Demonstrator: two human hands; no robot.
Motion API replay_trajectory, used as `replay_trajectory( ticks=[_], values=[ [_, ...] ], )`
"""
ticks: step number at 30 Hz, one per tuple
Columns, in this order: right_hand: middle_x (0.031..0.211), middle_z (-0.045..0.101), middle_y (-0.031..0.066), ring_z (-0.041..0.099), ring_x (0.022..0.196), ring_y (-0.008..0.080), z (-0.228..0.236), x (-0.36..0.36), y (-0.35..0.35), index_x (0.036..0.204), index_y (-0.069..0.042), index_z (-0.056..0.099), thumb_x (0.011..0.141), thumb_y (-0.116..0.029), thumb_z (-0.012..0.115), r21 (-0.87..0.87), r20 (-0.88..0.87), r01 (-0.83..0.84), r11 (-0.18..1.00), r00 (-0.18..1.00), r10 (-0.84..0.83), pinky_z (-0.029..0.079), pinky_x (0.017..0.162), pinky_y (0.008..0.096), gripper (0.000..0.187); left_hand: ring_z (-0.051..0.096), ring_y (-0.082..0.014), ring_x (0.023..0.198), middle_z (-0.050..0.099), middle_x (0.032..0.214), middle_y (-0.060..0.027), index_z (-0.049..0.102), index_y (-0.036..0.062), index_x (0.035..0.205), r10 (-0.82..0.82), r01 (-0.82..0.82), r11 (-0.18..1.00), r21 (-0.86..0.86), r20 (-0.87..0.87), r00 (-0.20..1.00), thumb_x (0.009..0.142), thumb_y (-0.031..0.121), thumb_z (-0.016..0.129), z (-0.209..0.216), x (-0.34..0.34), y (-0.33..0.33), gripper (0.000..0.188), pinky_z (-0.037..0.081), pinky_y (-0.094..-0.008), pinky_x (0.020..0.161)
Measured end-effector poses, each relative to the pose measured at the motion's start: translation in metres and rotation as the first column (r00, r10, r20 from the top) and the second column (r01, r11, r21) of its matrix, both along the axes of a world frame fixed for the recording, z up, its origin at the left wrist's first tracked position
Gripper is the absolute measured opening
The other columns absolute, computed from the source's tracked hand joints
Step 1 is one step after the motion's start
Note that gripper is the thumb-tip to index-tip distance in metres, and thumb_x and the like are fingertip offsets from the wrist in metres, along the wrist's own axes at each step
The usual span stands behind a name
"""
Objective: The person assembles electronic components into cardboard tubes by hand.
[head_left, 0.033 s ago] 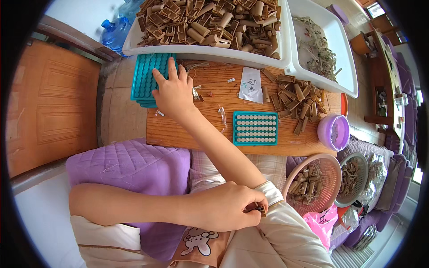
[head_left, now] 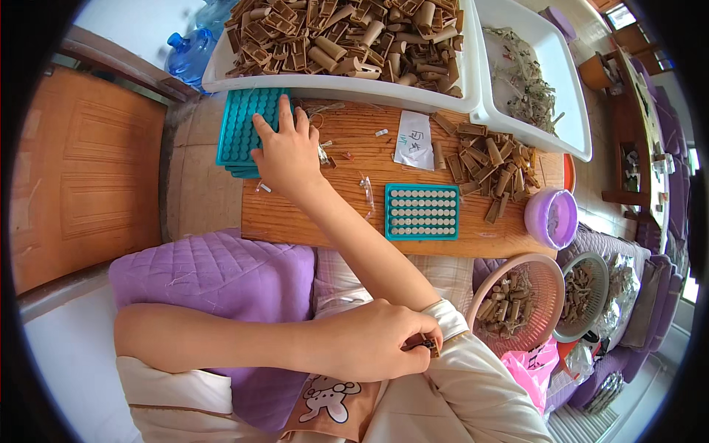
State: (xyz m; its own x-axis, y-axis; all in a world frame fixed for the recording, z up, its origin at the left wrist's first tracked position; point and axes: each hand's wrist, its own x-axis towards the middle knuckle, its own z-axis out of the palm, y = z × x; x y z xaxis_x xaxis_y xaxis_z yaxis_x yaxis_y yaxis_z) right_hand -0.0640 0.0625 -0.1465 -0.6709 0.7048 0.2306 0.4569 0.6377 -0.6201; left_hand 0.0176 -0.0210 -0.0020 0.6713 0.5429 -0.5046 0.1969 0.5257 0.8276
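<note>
My right hand (head_left: pixel 289 151) reaches up and left, fingers spread, over the near right edge of a stack of teal trays (head_left: pixel 244 129) with rows of round bumps. My forearms cross, the left one lying nearer my body. My left hand (head_left: pixel 391 343) is curled over my right sleeve, pinching a small dark brown and gold piece (head_left: pixel 431 345); fingers hide most of it. On the wooden table (head_left: pixel 332 221), another teal tray (head_left: pixel 422 238) holds rows of round whitish pieces. Right of it lies a pile of brown half-round casings (head_left: pixel 495 166).
A white bin (head_left: pixel 340 83) full of brown casings stands at the back, beside a white tub (head_left: pixel 576 111) with tangled scraps. A paper note (head_left: pixel 415 140) lies on the table. A purple bowl (head_left: pixel 552 219) sits at its right edge, above a pink basket (head_left: pixel 480 295) and a grey basket (head_left: pixel 602 277).
</note>
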Motion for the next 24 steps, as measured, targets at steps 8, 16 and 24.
replay_trajectory(
  ticks=[8,16,24],
  values=[
    [0.099,0.054,0.0170,0.053,0.087,0.0326,0.036,0.092,0.013,0.102,-0.004,0.053,0.071,-0.006,0.058,-0.134,-0.385,-0.230,0.964,0.909,0.163,0.044,0.075,0.0368,0.031,0.053,-0.0118,0.064,0.061,0.081,-0.0049,0.052,0.0030,0.098,0.105,-0.105,0.993,0.059,-0.004,0.994,0.078,0.014,0.048,0.003,-0.006,0.002,0.023,0.044,-0.0266,0.062],
    [0.083,0.060,0.0116,0.059,0.073,0.0232,0.026,0.242,0.045,0.089,-0.002,0.060,0.074,0.001,0.056,-0.186,-0.111,0.228,0.956,0.962,-0.250,0.046,0.064,0.0286,0.016,0.051,-0.0083,0.063,0.060,0.082,-0.0035,0.052,0.0024,0.099,0.151,-0.148,0.985,0.089,-0.026,0.988,0.077,0.011,0.048,0.000,-0.002,0.005,0.023,0.043,-0.0244,0.061],
    [0.083,0.059,0.0112,0.059,0.070,0.0231,0.011,0.259,0.050,0.090,-0.002,0.059,0.074,0.000,0.055,-0.180,-0.129,0.227,0.957,0.959,-0.251,0.047,0.060,0.0281,0.017,0.053,-0.0052,0.078,0.057,0.086,-0.0040,0.049,-0.0007,0.102,0.271,-0.271,0.962,-0.017,-0.007,0.962,0.080,0.006,0.046,-0.006,0.001,0.003,0.023,0.044,-0.0210,0.071]
  ],
)
